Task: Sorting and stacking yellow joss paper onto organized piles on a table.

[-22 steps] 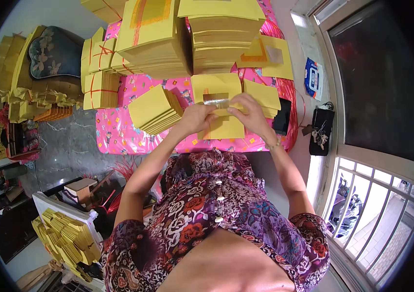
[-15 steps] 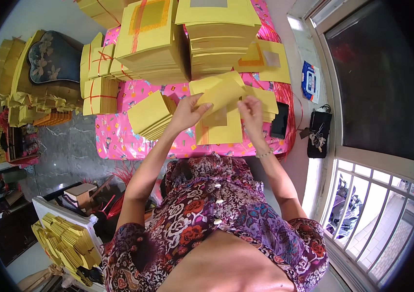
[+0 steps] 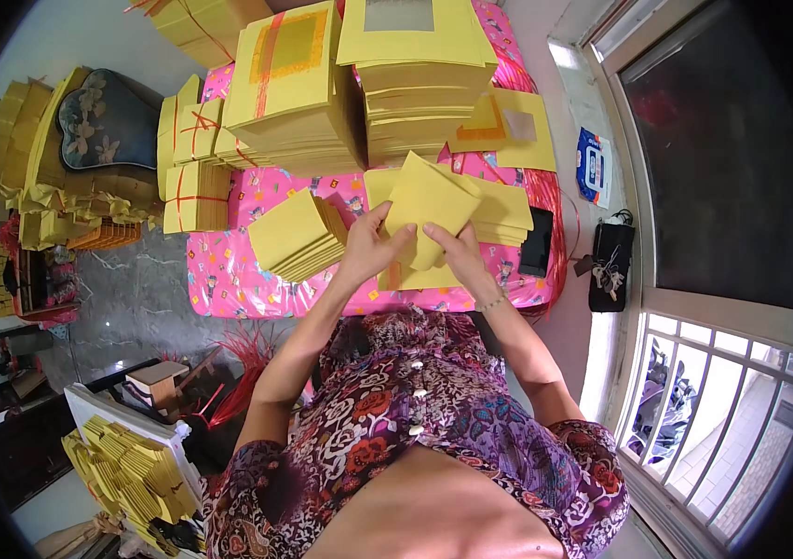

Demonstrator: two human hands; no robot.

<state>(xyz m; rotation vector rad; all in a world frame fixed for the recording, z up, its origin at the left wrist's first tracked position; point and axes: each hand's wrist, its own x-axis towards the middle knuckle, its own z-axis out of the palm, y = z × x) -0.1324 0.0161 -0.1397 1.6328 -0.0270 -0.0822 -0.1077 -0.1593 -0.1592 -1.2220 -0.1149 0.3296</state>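
Between my hands is a folded piece of yellow paper point(image 3: 433, 197), tilted above the table. My left hand point(image 3: 376, 244) grips its left edge, thumb on top. My right hand point(image 3: 460, 252) pinches the lower right side, the thumb pressed on the paper. Beneath it, partly hidden, lie flat yellow sheets point(image 3: 415, 278). To the left of my left hand a fanned pile of folded yellow papers point(image 3: 290, 233) rests on the pink patterned tablecloth point(image 3: 219, 284). Another pile of yellow papers point(image 3: 504, 212) lies just beyond my right hand.
Tall stacks of yellow paper point(image 3: 415, 102) stand at the back, beside bundles tied with red string point(image 3: 196, 197). A dark phone point(image 3: 535, 244) lies at the table's right edge. A blue and white packet point(image 3: 594, 166) and a black pouch with keys point(image 3: 610, 270) sit on the right-hand ledge.
The paper has been turned and folded smaller, now with a corner pointing away from me. My right hand has moved left and down, closing on the paper near my left hand.
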